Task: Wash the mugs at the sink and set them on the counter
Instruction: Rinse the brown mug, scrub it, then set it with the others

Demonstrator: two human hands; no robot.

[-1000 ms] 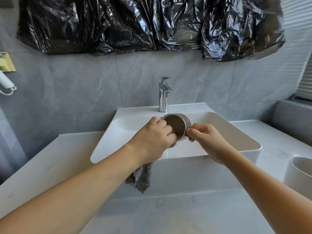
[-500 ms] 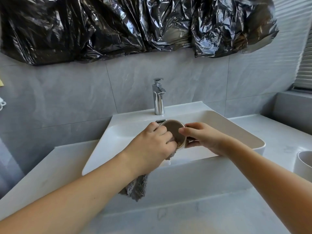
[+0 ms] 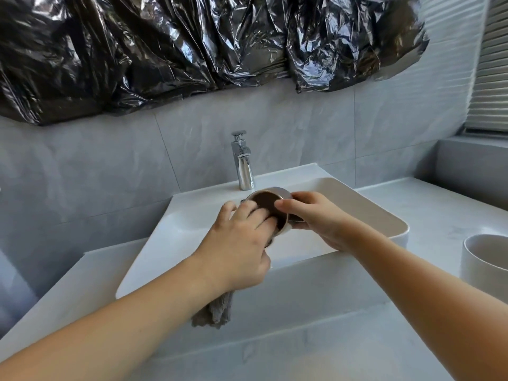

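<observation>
Since a moment ago, the left hand (image 3: 242, 243) has pushed its fingers, gripping the grey cloth (image 3: 213, 314), into the mug (image 3: 270, 206) to scrub. Right of it, the right hand (image 3: 319, 218) grasps the mug tilted above the sink (image 3: 395, 226).

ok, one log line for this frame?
phase: washing | right hand holds metal mug over white sink | left hand rubs grey cloth inside | tap off
</observation>
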